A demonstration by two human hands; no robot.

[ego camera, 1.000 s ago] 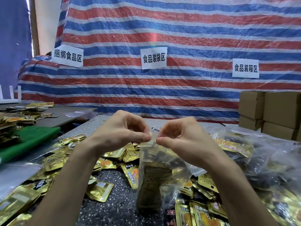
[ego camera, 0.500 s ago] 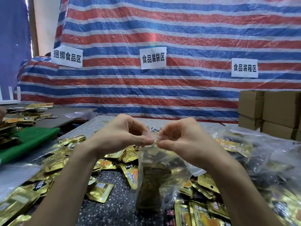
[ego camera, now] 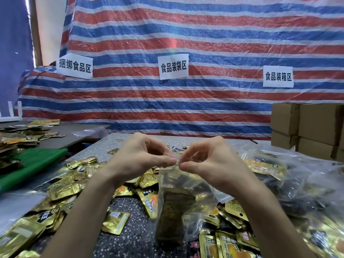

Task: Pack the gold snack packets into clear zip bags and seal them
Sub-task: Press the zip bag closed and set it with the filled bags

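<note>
A clear zip bag (ego camera: 178, 203) hangs upright above the table, with gold snack packets stacked inside it. My left hand (ego camera: 141, 159) and my right hand (ego camera: 208, 161) pinch its top edge side by side, fingertips almost touching at the middle of the zip strip. Loose gold snack packets (ego camera: 115, 221) lie scattered on the speckled table (ego camera: 130, 239) below and to both sides.
A heap of filled clear bags (ego camera: 290, 183) lies at the right. Cardboard boxes (ego camera: 314, 127) stand at the back right. A green sheet (ego camera: 31, 162) and a second table with more packets (ego camera: 20, 136) are at the left. A striped tarp with three paper signs hangs behind.
Both hands have drawn closer together along the bag's top edge; their fingertips now nearly meet at its middle. The bag hangs in the same place.
</note>
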